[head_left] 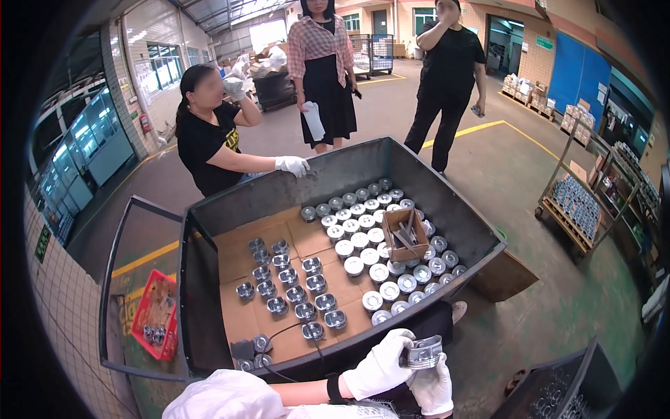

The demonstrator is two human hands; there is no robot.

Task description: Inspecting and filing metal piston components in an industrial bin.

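The left hand (380,366) and right hand (434,390), both gloved, are clamped together on a machined piston (424,353) just outside the near edge of the metal bin (447,199). Glove fabric could slip on the smooth metal, dropping it to the floor (513,325). A low swing inward could strike that edge or topple the closely set bright pistons (354,265) beside it.

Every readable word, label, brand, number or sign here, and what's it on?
None clear enough to quote.
Green sign, upper right: too small.
Dark green sign, left tiled wall: too small, skewed.
Yellow lettering, black shirt at left: partly hidden.
Piston in left hand and right hand: no text discernible.
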